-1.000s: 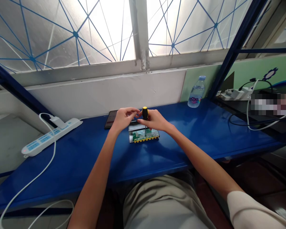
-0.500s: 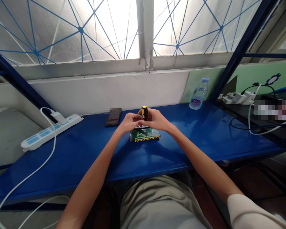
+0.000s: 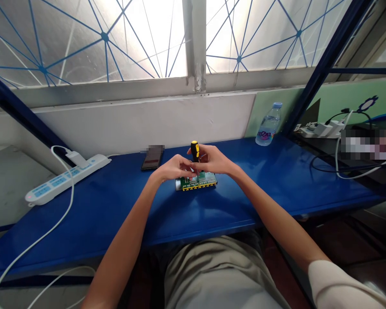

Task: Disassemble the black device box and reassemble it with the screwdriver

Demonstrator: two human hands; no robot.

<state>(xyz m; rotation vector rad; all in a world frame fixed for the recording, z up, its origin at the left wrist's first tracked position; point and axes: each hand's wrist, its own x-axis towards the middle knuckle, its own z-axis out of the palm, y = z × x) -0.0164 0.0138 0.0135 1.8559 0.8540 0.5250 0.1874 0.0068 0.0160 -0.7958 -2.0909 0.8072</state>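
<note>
A black and yellow screwdriver (image 3: 195,151) stands nearly upright over a green circuit board (image 3: 199,182), its handle between the fingers of my right hand (image 3: 212,159). The thin shaft points down at the board, but the tip is too small to make out. My left hand (image 3: 175,167) reaches over the board's far left side, its fingers drawn together close to the shaft. Whatever lies between those fingertips is hidden. Along the near edge of the board runs a row of yellow connectors, and a silvery edge shows at its left end.
A phone (image 3: 153,157) lies at the back of the blue table (image 3: 116,210), left of my hands. Farther left is a white power strip (image 3: 67,179) with a cable. A water bottle (image 3: 269,124) stands at the back right. Cables and plugs (image 3: 328,128) clutter the far right.
My left fingers have shifted a little toward me and down over the board, close to the screwdriver shaft. The screwdriver has tilted slightly. The view has moved a little.
</note>
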